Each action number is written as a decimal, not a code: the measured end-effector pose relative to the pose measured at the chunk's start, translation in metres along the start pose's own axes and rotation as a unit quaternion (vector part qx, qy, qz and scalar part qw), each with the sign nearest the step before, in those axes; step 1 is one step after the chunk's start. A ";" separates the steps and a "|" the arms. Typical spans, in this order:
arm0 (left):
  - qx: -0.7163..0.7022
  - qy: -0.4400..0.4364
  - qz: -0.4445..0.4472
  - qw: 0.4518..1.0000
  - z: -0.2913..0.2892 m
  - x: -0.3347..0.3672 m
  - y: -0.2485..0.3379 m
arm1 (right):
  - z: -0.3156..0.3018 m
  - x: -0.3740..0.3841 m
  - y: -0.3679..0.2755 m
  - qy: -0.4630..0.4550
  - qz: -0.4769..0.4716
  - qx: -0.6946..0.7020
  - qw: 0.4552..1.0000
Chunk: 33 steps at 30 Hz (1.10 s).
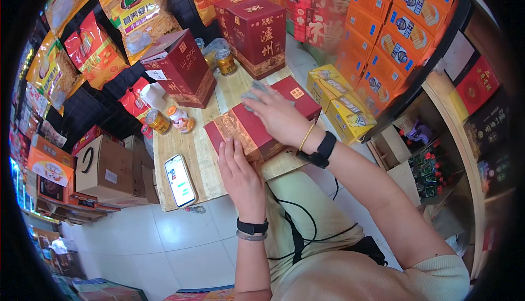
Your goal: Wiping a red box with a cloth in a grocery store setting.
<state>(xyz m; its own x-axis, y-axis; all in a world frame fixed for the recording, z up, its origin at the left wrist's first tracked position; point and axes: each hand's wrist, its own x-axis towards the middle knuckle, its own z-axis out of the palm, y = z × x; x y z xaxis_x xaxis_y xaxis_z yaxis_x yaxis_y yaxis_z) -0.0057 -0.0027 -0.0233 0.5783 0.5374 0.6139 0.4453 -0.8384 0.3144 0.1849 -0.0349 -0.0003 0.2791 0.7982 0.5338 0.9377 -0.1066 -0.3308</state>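
A dark red gift box with a gold patterned band (244,127) lies on its side on a wooden table (210,116). My right hand (285,119) presses a grey cloth (261,88) against the box's upper face, with the fingers over the cloth. At the box's near left edge rests my left hand (240,178), its fingers stretched out on the gold band and holding nothing. Part of the cloth is hidden under the right hand.
Two upright red boxes, one at left (183,71) and a taller one (254,38), stand at the table's back. Near them are a gold can (225,63), another can (157,121) and a small figurine bottle (181,119). A lit phone (180,180) lies front left. Yellow boxes (350,116) stand right.
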 end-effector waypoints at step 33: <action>0.001 -0.004 -0.004 1.000 0.002 0.002 0.002 | -0.034 -0.007 0.039 -0.009 0.032 -0.064 0.997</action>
<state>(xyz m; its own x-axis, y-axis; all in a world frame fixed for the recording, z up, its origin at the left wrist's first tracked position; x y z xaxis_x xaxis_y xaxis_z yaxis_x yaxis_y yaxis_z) -0.0019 -0.0030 -0.0231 0.5805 0.5453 0.6047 0.4514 -0.8336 0.3183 0.2264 -0.0647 0.0101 0.3359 0.7980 0.5003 0.9374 -0.2312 -0.2606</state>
